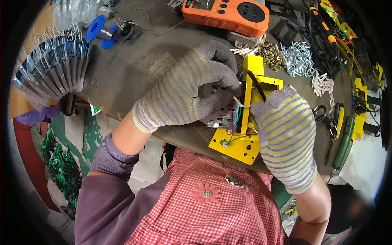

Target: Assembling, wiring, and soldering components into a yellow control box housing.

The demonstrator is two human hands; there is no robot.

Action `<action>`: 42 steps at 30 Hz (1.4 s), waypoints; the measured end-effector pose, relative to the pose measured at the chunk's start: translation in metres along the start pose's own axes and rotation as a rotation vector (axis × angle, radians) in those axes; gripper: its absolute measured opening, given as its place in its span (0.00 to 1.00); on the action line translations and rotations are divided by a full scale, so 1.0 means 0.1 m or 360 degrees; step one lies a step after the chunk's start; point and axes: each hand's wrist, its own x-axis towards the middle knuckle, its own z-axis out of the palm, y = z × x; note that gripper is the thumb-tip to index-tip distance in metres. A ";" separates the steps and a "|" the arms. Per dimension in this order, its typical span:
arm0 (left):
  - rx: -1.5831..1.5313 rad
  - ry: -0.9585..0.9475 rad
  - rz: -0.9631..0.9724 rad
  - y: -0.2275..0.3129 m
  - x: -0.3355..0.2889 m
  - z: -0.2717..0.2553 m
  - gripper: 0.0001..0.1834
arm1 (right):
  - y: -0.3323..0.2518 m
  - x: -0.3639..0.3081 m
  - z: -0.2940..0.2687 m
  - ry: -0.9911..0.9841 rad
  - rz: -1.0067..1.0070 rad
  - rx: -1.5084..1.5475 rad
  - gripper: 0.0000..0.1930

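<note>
Pinching a pale wire (243,105) in the left hand (183,87), thumb against fingers, held the right hand (288,141) curled at the right side of a yellow bracket (237,152), by the near edge of the bench (118,77); could not tell its exact grip. Had a perforated metal case (220,119) beside the bracket, an orange multimeter (224,20) by the far edge and, left of that, a blue spool (96,27).

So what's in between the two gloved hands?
In the head view, part of the yellow frame and a pale wire lie between the left hand and the right hand.
</note>
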 end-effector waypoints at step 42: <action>0.0436 -0.0195 0.0495 0.20 0.01 0.32 0.26 | 0.09 -0.42 -0.42 0.0007 0.0465 0.0542 0.08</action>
